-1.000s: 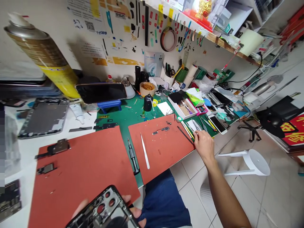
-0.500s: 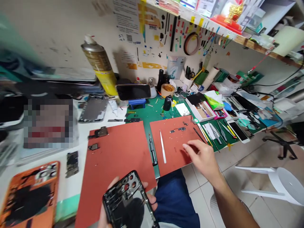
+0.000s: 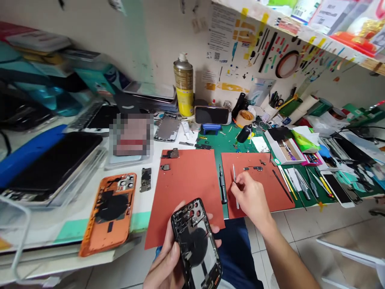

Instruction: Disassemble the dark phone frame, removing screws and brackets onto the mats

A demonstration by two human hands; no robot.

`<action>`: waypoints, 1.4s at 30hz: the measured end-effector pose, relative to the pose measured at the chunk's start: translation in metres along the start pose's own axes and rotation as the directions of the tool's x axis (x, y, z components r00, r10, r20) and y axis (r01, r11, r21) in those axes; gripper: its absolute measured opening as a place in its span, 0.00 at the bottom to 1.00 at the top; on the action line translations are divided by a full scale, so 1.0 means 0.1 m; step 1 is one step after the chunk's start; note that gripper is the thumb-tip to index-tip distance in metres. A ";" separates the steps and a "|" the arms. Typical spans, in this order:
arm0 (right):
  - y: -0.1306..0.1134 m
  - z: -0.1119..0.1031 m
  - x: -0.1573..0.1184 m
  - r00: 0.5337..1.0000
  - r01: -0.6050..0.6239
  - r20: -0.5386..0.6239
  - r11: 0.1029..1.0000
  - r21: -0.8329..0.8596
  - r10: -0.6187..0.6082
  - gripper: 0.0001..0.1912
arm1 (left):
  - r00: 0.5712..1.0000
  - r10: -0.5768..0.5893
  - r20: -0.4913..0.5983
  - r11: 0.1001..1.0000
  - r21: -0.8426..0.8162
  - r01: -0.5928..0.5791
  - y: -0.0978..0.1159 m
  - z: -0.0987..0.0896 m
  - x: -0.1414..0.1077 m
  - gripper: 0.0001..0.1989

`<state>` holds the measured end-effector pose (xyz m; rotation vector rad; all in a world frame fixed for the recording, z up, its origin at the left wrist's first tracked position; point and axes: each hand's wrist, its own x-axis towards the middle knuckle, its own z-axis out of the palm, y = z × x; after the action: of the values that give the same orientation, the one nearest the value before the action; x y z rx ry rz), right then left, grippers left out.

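My left hand (image 3: 164,261) is closed around a black phone housing (image 3: 198,247), tilted above my lap with its inside facing up. Camera openings show at the housing's top. Over the right red mat (image 3: 264,200), my right hand (image 3: 251,196) pinches pale tweezers (image 3: 234,172) near their middle; whether they are lifted off the mat I cannot tell. A black screwdriver (image 3: 222,186) lies to the left of that hand. Small phone parts (image 3: 253,168) rest beyond it on the same mat.
An orange phone housing (image 3: 110,224) and a small circuit board (image 3: 146,179) lie left of the left red mat (image 3: 186,180). Behind stand a spray can (image 3: 184,88) and a phone (image 3: 212,115) on a blue stand (image 3: 211,128). Tools (image 3: 302,182) lie at right.
My right hand has moved left across the mat and taken hold of the tweezers. The view has swung left, bringing more of the left side of the bench into sight. The housing remains in my left hand.
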<state>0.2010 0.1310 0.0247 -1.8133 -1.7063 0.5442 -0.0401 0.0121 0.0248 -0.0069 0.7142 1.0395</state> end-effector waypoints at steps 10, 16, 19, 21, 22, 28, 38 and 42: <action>0.14 -0.30 -0.47 0.999 0.018 -0.042 0.577 0.816 0.028 0.10 | 0.963 0.082 0.258 0.996 0.020 -0.090 0.02 -0.05 0.15 0.48; -0.18 -0.04 -0.76 0.997 0.023 -0.051 0.430 0.902 0.053 0.07 | 0.963 0.136 0.231 0.976 0.134 -0.170 -0.01 -0.02 0.23 0.46; -0.26 0.12 -0.85 0.996 0.003 -0.041 0.457 0.889 0.073 0.09 | 0.952 0.191 0.238 0.955 0.178 -0.236 -0.03 -0.02 0.27 0.41; -0.28 0.21 -0.87 0.996 -0.054 0.018 0.433 0.900 0.087 0.10 | 0.949 0.203 0.240 0.947 0.198 -0.252 -0.04 -0.03 0.29 0.38; -0.29 0.24 -0.87 0.995 -0.076 0.044 0.405 0.911 0.088 0.09 | 0.949 0.200 0.242 0.946 0.205 -0.252 -0.04 -0.04 0.30 0.38; -0.32 0.33 -0.85 0.993 -0.090 0.064 0.296 0.951 0.097 0.06 | 0.944 0.209 0.256 0.946 0.191 -0.261 -0.04 -0.06 0.30 0.36; -0.25 0.38 -0.89 1.000 -0.003 -0.002 0.382 0.924 0.013 0.08 | 0.950 0.184 0.252 0.956 0.180 -0.233 -0.04 -0.11 0.31 0.37; -0.18 0.39 -0.92 0.998 0.048 -0.025 0.435 0.899 -0.058 0.11 | 0.958 0.166 0.235 0.958 0.190 -0.213 -0.03 -0.13 0.31 0.39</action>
<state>0.1529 0.0459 -0.0015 -0.9238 -1.0535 1.1688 -0.0352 0.0303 -0.0033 0.3634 0.6318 1.1229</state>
